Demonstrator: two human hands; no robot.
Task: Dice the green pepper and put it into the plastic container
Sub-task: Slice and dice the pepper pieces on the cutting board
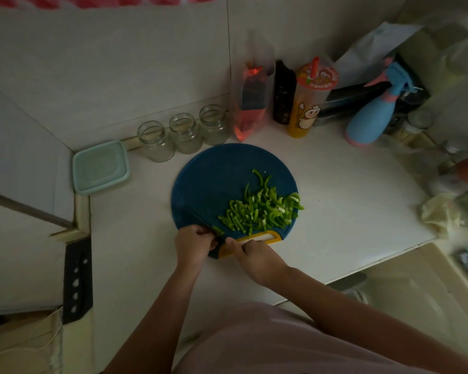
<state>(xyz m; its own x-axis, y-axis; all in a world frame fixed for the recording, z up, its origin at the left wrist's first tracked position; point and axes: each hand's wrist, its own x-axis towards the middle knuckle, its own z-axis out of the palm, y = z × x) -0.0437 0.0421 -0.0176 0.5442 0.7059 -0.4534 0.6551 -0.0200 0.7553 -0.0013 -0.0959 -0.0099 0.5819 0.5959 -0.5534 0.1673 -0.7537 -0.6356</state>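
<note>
both hands at near edge of round blue cutting board (208, 179), close together, not touching
left hand (193, 245): fingers curled in, knuckles up, sitting on board's near-left rim. one small green piece (218, 230) right at its fingertips; pinching it or not, can't tell
right hand (251, 252): lies over board's yellow handle (274, 237), fingers curled, one finger stretched left toward the other hand
knife (200, 221): dark blade runs diagonally from between the hands up-left across the board. handle end hidden between the hands, can't tell which hand grips it
green pepper (262, 209): cut into strips, loose pile on right half of board, a few strays toward the far side, rightmost strips at the board's edge. none in the container
plastic container (100, 167): pale teal, square, rounded corners, on counter well left of board, tucked into the wall corner. lid on or off, can't tell
three empty glass jars (185, 133) in a row along the wall, just behind the board
right of the jars: pink-red transparent pouch (250, 103), dark bottle (283, 95), printed drink cup (308, 103) with orange straw, then blue spray bottle (373, 114) with pink trigger
white counter (349, 198), crumpled pale cloth (441, 214) at its right edge
low light, fine detail soft
</note>
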